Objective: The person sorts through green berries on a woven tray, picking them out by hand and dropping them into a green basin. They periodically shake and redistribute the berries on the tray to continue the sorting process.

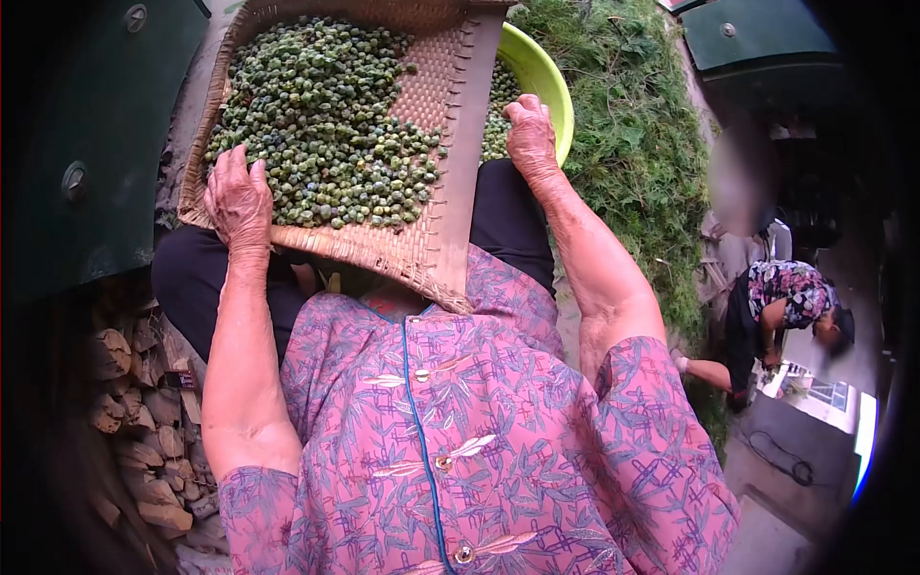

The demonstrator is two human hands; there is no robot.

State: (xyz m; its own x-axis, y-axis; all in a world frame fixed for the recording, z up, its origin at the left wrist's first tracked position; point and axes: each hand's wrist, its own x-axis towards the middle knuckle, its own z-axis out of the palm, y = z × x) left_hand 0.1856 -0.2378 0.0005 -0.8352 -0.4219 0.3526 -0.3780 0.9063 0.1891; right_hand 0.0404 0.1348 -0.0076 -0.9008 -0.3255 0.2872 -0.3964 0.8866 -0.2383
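I see lots of little round berries, mostly green, with some dark bluish ones mixed in. They sit in a big woven tray over the person's lap. They make a thick heap on the left and in the middle, and get thin on the right, where I can see the tan weave.

The tray's left and near sides have a rough, woven edge. Down its right side runs a flat brown strip, with stitches beside it. The near edge slants down to a corner close to the pink, leafy shirt.

The left hand is at the tray's near left corner. Its fingers are bent and a bit apart, with the tips by the berries. The right hand is past the strip, at the bowl — its fingers are curled in, and I cannot tell if they pinch anything.

The bright green bowl is partly hidden by the tray and has green berries too. Feathery green plants fill the ground just past its rim.

A dark green panel stands to the left, with chopped wood nearer me. Far to the right, another person bends over — well apart from the tray.
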